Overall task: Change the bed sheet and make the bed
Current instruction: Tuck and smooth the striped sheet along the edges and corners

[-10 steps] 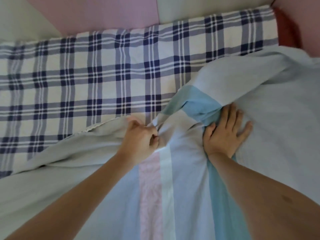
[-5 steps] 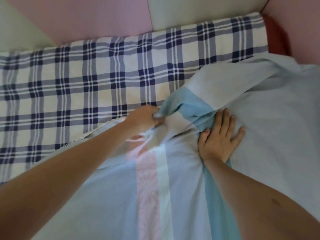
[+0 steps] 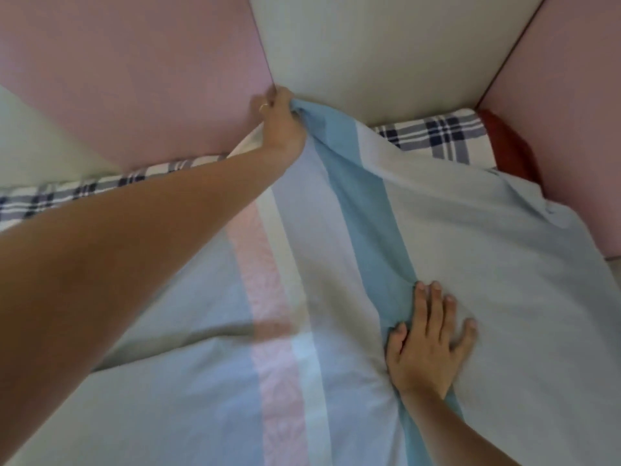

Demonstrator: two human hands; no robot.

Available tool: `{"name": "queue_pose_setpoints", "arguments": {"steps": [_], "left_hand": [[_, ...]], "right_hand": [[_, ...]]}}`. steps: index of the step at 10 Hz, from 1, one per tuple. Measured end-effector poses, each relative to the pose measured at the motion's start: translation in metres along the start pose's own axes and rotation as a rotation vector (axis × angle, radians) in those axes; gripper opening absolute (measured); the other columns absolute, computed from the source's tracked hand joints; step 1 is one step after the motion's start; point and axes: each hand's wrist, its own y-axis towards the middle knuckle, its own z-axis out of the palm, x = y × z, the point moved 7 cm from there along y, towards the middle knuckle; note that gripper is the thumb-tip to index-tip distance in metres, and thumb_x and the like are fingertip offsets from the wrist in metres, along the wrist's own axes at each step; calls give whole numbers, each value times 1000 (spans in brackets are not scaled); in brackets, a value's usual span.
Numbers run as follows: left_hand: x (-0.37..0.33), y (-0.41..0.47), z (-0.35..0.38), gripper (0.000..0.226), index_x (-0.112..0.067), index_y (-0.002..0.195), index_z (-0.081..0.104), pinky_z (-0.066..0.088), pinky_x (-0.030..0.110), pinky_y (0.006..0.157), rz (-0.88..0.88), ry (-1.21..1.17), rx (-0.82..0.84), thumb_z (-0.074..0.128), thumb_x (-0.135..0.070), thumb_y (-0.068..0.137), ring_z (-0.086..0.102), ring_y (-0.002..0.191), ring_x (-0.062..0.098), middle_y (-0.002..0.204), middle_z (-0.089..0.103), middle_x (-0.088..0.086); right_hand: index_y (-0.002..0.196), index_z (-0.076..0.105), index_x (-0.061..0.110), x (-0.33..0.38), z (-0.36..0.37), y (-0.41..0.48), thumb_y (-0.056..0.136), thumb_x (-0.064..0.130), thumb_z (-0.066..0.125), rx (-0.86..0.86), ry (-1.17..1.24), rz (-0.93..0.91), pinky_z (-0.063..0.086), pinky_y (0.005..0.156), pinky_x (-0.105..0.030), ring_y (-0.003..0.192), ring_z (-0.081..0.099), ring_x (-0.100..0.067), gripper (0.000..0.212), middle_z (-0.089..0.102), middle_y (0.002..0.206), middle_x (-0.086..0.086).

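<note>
Left hand (image 3: 282, 126) grasps the striped sheet's (image 3: 336, 264) edge at the padded headboard (image 3: 369, 55); right hand (image 3: 426, 348), released, presses flat on the sheet.

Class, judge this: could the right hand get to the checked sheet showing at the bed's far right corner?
Probably yes. The right hand lies flat on the striped sheet, holding nothing; only that sheet lies between it and the checked sheet. It would need a stretch.
</note>
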Motion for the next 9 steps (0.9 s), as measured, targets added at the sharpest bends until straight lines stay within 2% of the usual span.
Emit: {"name": "queue_pose_setpoints", "arguments": {"steps": [1, 2, 3, 4, 5, 6, 7, 8, 9], "left_hand": [[-6, 7, 19, 22, -21, 82, 34, 33, 8, 65, -49, -100, 8, 44, -8, 97, 40, 68, 0, 83, 34, -2], [-18, 2, 45, 24, -18, 102, 45, 32, 25, 79, 146, -18, 20, 39, 2, 91, 35, 92, 16, 104, 35, 9], [-17, -8, 70, 30, 1, 122, 45, 32, 27, 81, 225, 67, 116, 40, 1, 92, 45, 102, 27, 124, 41, 22], [0, -14, 81, 35, -4, 129, 43, 31, 29, 94, 193, 130, 208, 42, -8, 94, 45, 118, 26, 136, 37, 19], [0, -33, 76, 57, -12, 148, 22, 26, 36, 111, 291, 4, 348, 42, -13, 95, 36, 133, 28, 150, 29, 15], [16, -109, 40, 60, -8, 147, 22, 17, 47, 116, 430, 62, 222, 44, -22, 93, 28, 139, 30, 151, 28, 16], [60, -247, 9, 54, -13, 134, 37, 13, 62, 111, 623, 188, 280, 47, -33, 85, 32, 136, 32, 141, 36, 17], [127, -328, 1, 57, -26, 135, 40, 10, 72, 106, 721, 503, 377, 48, -43, 82, 35, 137, 37, 145, 36, 11], [176, -305, 1, 73, -33, 146, 28, 6, 76, 102, 422, 657, 365, 38, -59, 78, 16, 143, 40, 156, 23, 8]], "right_hand": [[148, 33, 13, 1, -1, 2, 84, 34, 32, -18, -5, -6, 9, 115, -53, 137, 32, -29, 67, 35, 152, -8], [149, 29, 12, -1, 1, 2, 85, 34, 31, -25, -11, -5, 9, 115, -53, 138, 32, -27, 68, 34, 153, -7], [148, 31, 12, 0, 1, 3, 84, 33, 32, -38, -13, -14, 8, 116, -53, 138, 32, -26, 67, 34, 153, -7], [149, 29, 14, -3, 4, 1, 84, 34, 33, -26, -16, -23, 6, 116, -52, 139, 31, -26, 68, 32, 154, -6], [150, 26, 15, -2, 4, 4, 84, 34, 32, -31, -20, -22, 6, 116, -52, 140, 31, -26, 69, 31, 154, -5], [150, 27, 16, 0, 3, 5, 84, 35, 32, -29, -16, -22, 6, 116, -51, 140, 30, -25, 68, 32, 154, -6], [150, 27, 16, 0, 2, 1, 86, 38, 32, -25, -9, -40, 5, 116, -51, 141, 29, -24, 68, 31, 154, -6], [150, 27, 15, -1, 2, -3, 87, 42, 33, -28, 7, -54, 6, 116, -51, 141, 29, -26, 68, 28, 155, -10], [150, 26, 16, -1, 4, -2, 86, 49, 35, -49, 26, -85, 7, 116, -51, 141, 29, -28, 72, 26, 156, -13]]}}
